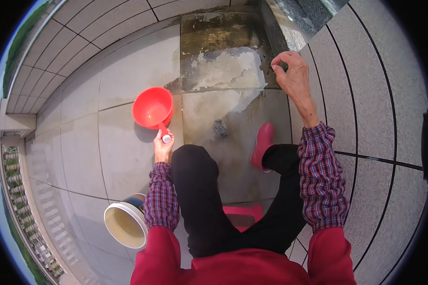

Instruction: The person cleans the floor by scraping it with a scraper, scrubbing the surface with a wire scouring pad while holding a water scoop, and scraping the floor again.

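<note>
My left hand is closed round the short handle of a red plastic water dipper, held above the tiled floor with its bowl facing up. Over by the right wall, my right hand is raised with thumb and forefinger curled together in a pinch. Whatever may lie between those fingertips is too small to make out. A grey, crumpled scrubbing pad or rag lies on the floor between the two hands. Beyond it, wet, dirty tiles show brown stains and a pale patch.
A white bucket with pale liquid stands by my left forearm. Below me is a pink stool, and one pink boot rests on the floor. Tiled walls rise at the back and right. A stone ledge is at the far right.
</note>
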The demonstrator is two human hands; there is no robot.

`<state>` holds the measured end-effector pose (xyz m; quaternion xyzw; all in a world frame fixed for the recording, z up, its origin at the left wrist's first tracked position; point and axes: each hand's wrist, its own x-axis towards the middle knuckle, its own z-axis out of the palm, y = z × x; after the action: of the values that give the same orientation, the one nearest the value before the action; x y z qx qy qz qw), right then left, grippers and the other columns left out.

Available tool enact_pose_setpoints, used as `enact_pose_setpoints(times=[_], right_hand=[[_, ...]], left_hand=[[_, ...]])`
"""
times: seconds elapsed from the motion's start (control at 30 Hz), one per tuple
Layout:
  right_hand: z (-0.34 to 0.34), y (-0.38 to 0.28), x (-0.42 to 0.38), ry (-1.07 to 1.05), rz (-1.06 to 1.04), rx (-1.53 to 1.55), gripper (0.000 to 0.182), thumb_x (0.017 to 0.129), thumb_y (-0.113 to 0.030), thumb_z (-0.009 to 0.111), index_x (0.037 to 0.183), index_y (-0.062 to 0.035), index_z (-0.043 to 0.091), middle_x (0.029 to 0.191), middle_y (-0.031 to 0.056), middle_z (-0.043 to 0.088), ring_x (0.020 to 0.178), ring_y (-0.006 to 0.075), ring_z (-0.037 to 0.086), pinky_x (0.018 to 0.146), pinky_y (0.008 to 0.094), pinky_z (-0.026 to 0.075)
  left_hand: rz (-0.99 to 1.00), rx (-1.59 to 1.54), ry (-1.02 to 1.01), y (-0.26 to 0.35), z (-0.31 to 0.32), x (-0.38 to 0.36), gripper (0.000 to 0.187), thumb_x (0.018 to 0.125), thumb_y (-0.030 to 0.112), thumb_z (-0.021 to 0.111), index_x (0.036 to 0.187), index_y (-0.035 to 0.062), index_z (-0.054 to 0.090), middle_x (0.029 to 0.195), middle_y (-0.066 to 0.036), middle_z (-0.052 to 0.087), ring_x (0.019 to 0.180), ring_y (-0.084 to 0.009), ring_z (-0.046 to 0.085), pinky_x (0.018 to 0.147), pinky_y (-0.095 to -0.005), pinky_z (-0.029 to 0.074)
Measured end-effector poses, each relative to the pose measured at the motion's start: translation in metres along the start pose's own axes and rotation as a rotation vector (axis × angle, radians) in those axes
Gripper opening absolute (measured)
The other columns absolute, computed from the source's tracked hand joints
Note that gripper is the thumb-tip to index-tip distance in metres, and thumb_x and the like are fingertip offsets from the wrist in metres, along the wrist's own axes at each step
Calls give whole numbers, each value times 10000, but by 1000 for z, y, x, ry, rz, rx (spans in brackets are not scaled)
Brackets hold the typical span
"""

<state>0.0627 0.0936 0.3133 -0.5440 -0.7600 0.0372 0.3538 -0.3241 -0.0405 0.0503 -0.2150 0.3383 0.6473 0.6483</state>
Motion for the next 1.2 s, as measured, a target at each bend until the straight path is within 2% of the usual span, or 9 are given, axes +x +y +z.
enact_pose_setpoints(times=[0.2,0.27,0.4,0.47,0.6,0.73,0.87,1.0,1.2], right_hand=[[4,-1,4,46,13,1,79,631,-17,602,700,-55,612,809,134,557,821,314,519,757,380,416],[7,0,4,54,7,-15,91,628,-12,589,700,-59,620,807,137,560,813,306,523,750,380,421],[11,6,2,-31,-34,-5,119,626,-7,578,716,-62,633,837,151,573,838,306,533,754,382,428],[14,12,0,-63,-91,-76,155,621,-2,572,747,-58,644,877,171,585,879,320,546,774,382,430],[13,19,0,-146,-173,-174,242,732,3,534,945,-84,611,1097,128,551,1073,303,513,920,370,399],[18,14,-1,-285,-112,-171,234,765,-30,548,984,-91,602,1114,115,546,1085,299,506,909,366,404],[16,14,1,-356,-125,-196,211,778,-62,564,986,-76,602,1130,132,531,1067,302,515,896,361,411],[29,-11,2,-281,-235,-157,192,710,-48,589,898,-46,630,1025,205,554,907,343,564,795,391,447],[27,-42,9,-211,-254,-102,213,659,-35,613,869,-8,634,841,199,587,960,332,544,871,412,408]], left_hand=[[19,201,49,-6,-22,16,337,916,236,461,1133,-20,429,983,-153,533,882,-249,532,771,-369,468],[157,527,142,-10,-23,4,396,913,277,474,1183,-7,415,1098,-152,506,1000,-257,504,857,-420,431],[94,702,312,11,-70,-7,499,899,290,501,1278,5,346,1225,-147,451,1117,-248,455,921,-459,378],[451,974,386,-12,-79,-57,597,866,226,543,1333,-13,257,1279,-165,411,1145,-239,442,927,-436,377],[670,1177,658,-31,-169,-118,600,797,118,593,1291,-72,311,1199,-198,469,1082,-251,489,897,-338,402],[353,1385,845,-55,-241,-148,608,760,133,652,1253,-82,368,1045,-147,536,915,-189,519,772,-295,432],[353,1376,795,-87,-263,-137,587,758,158,657,1227,-81,399,1027,-151,552,911,-204,532,780,-310,434],[653,1640,638,-72,-241,-129,567,738,203,672,1184,-66,446,957,-161,578,875,-255,562,764,-363,444],[546,1868,620,-92,-179,-83,518,664,250,712,1046,-38,515,910,-218,589,879,-360,567,781,-415,439]])
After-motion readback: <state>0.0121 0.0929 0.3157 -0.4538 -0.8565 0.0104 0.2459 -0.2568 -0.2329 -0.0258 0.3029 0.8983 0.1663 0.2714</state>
